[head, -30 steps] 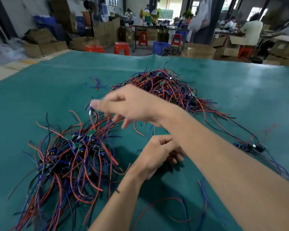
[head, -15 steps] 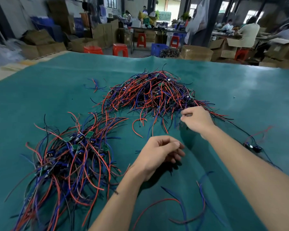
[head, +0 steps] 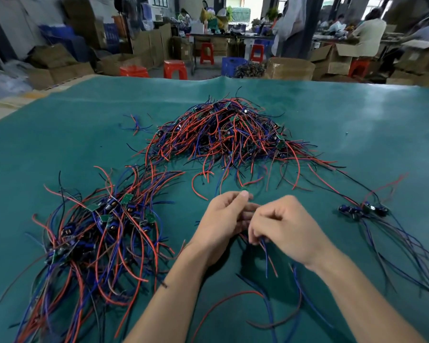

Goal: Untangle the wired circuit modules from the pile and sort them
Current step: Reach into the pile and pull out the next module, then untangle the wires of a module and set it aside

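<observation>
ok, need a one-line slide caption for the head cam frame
Both hands, left hand and right hand, work wires between tangled pile and sorted pile on green table.

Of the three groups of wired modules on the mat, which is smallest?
The small cluster right of the hands: a few modules, against the tangled far pile and the left heap.

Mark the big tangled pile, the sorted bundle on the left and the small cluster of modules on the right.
tangled wire pile (head: pixel 229 134), head view, the heaped middle of the pile.
sorted bundle (head: pixel 104 224), head view, among its green circuit boards.
small cluster of modules (head: pixel 363 210), head view, on the dark module bodies.
</observation>
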Available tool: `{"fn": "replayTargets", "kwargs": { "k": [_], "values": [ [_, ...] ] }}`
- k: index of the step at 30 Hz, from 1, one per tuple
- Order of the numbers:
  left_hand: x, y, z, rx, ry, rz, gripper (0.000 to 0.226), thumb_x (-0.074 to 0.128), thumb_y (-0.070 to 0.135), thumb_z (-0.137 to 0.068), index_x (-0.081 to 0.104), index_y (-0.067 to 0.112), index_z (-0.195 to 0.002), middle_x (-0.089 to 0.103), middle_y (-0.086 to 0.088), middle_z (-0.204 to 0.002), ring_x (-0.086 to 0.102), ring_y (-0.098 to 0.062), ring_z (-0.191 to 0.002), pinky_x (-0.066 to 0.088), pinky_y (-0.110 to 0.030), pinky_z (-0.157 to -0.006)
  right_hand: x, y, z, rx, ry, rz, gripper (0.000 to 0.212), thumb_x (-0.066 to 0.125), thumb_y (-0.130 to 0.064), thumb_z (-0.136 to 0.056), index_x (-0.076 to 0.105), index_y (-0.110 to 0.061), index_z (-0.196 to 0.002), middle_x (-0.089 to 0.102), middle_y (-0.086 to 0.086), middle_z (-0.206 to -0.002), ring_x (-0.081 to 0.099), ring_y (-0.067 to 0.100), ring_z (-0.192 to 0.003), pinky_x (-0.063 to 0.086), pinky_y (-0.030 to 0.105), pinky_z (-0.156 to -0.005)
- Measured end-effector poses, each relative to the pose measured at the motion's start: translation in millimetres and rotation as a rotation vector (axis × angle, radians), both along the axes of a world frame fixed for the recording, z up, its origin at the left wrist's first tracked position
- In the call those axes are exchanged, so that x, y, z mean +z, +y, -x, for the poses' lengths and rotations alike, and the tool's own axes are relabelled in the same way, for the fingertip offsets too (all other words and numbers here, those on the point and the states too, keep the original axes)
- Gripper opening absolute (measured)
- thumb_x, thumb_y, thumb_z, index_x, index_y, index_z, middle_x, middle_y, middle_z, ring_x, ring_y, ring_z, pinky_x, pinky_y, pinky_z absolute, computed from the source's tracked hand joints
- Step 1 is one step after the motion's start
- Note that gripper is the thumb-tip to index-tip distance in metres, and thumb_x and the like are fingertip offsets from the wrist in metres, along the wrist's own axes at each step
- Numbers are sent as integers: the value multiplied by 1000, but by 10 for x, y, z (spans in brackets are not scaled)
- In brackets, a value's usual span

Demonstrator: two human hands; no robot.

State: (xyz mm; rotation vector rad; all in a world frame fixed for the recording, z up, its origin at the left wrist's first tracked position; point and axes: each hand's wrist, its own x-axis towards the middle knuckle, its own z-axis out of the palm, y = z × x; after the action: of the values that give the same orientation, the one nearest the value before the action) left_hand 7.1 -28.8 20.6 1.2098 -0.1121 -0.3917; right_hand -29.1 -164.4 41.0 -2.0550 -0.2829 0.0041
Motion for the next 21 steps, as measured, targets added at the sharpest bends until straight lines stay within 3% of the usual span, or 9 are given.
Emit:
{"fn": "replayTargets", "kwargs": {
  "k": [2, 5, 10, 14, 17, 19, 21],
  "values": [
    [-23, 16, -3, 9, -37, -62, 26, 51, 12, -102, 54, -13, -110, 71, -4, -72, 61, -15, -60, 51, -25, -55, -26, 48, 23, 40, 2, 29, 23, 56, -24, -66, 72, -16, -53, 66, 3, -52, 54, 10, -52, 41, 29, -55],
    [-18, 20, -14, -2, -25, 7, 21, 47, 11, -104, 58, -5, -111, 72, -9, -76, 65, -21, -66, 54, -27, -58, -39, 1, 16, 28, -31, 90, 24, 55, -33, -66, 72, -20, -56, 64, 3, -54, 53, 18, -52, 43, 36, -57],
    [1, 22, -39, -1, 60, 144, 22, 41, 11, -104, 58, 2, -94, 66, -18, -77, 63, -27, -63, 52, -27, -50, -52, -114, -47, -41, 81, 21, 23, 58, -30, -76, 64, -11, -64, 71, 0, -60, 61, 10, -49, 40, 17, -48],
    [-30, 34, -35, -31, 21, 105, 25, 44, 0, -100, 67, -1, -111, 69, -14, -83, 62, -15, -62, 53, -22, -58, -126, -159, -90, -367, -22, 48, 43, 65, -45, -92, 63, -11, -66, 68, 1, -56, 63, 20, -55, 50, 34, -57],
    [-60, 33, -23, -48, -46, 54, 35, 48, -11, -93, 72, 6, -112, 71, -14, -92, 64, -17, -68, 53, -21, -58, -153, -125, -87, -492, -69, -7, 47, 65, -55, -88, 68, -14, -67, 67, 6, -62, 63, 26, -64, 52, 38, -63],
    [-78, 25, -8, -67, -113, -5, 42, 50, -16, -90, 70, 9, -118, 74, -12, -101, 67, -20, -75, 53, -22, -60, -162, -100, -78, -512, -60, -40, 42, 65, -58, -84, 72, -19, -71, 70, 3, -65, 64, 21, -62, 51, 36, -60],
    [-93, 18, 1, -85, -151, -32, 52, 51, -19, -89, 62, 11, -129, 75, -6, -110, 68, -20, -76, 53, -22, -62, -167, -116, -90, -490, 2, -164, 25, 74, -46, -86, 77, -24, -76, 73, 0, -67, 63, 12, -57, 45, 31, -53]
  ]
}}
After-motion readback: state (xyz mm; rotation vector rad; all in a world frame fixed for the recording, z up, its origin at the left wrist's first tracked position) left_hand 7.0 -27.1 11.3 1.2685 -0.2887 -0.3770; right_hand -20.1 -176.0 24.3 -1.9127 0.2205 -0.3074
